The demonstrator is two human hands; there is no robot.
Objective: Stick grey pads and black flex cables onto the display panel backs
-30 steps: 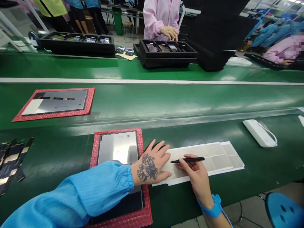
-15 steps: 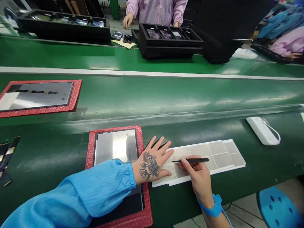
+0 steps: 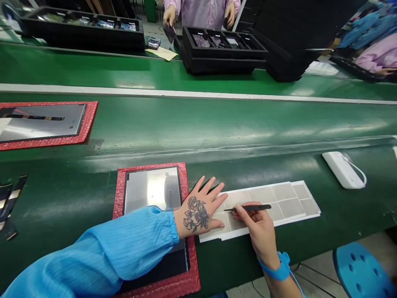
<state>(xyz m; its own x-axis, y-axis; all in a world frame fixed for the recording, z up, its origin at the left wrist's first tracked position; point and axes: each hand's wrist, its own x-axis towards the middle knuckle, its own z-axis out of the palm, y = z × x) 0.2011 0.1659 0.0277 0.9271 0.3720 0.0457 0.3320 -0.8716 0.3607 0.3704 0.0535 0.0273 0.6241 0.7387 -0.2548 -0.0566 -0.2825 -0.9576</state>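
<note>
My left hand (image 3: pixel 200 210) lies spread and flat, fingers apart, over the left end of the white-backed sticker sheets (image 3: pixel 287 203). Pinched in my right hand (image 3: pixel 259 227) is a pair of black tweezers (image 3: pixel 252 207), its tips pointing left onto the grey rectangles of the top sheet. Under my left forearm is a silver display panel (image 3: pixel 151 188) resting on a red foam pad (image 3: pixel 119 194); the sleeve hides part of it. A blue wrist strap with a cord circles my right wrist.
Another panel on a red pad (image 3: pixel 89 114) lies at the far left. Dark flex strips (image 3: pixel 12 203) are at the left edge, a white device with a looped cord (image 3: pixel 343 169) at the right. Across the bench, a person in pink works beside black trays (image 3: pixel 223 51). A blue stool (image 3: pixel 361 269) stands lower right.
The panel on the far red pad has shifted left. Across the bench, the person has lifted a small dark item from the yellow paper. My hands stay nearly still.
</note>
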